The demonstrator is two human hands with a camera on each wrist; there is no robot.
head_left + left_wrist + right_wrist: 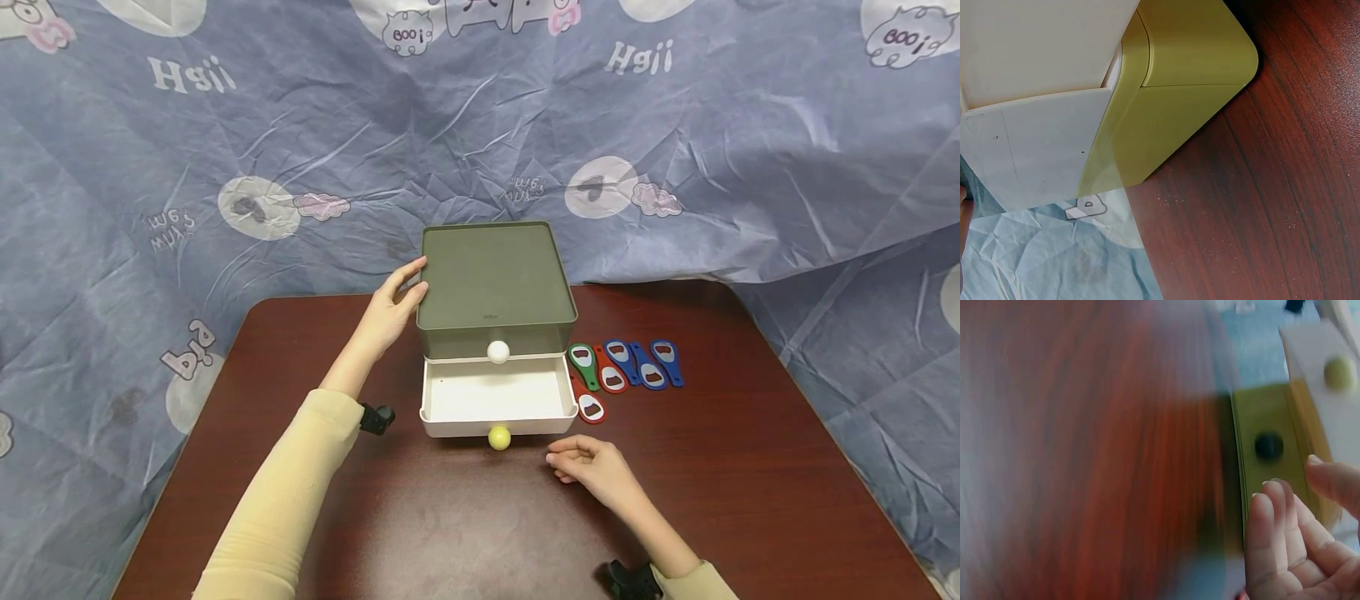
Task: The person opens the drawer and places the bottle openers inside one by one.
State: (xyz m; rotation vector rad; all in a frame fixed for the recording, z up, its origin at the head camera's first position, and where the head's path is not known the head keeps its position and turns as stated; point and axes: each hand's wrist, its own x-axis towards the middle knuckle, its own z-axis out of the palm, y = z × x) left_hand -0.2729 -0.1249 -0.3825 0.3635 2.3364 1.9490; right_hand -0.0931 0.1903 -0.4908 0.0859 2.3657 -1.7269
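Observation:
A green box [495, 279] with a white knob [498, 352] stands on the table, its lower white drawer [495, 396] pulled out and bare inside, with a yellow-green knob [499, 437] on its front. My left hand [390, 308] touches the box's upper left edge with thumb and fingers. To the right of the drawer front, above the table, my right hand [592, 468] holds nothing, its fingers relaxed and slightly bent. The right wrist view shows this hand [1291, 544] blurred, near the box. In the left wrist view the drawer [1035, 144] juts from the box [1191, 94].
Several bottle-opener-like pieces in green [583, 365], red [591, 407] and blue [667, 362] lie right of the box on the brown table [712, 483]. A patterned blue cloth [450, 125] hangs behind the table's back edge.

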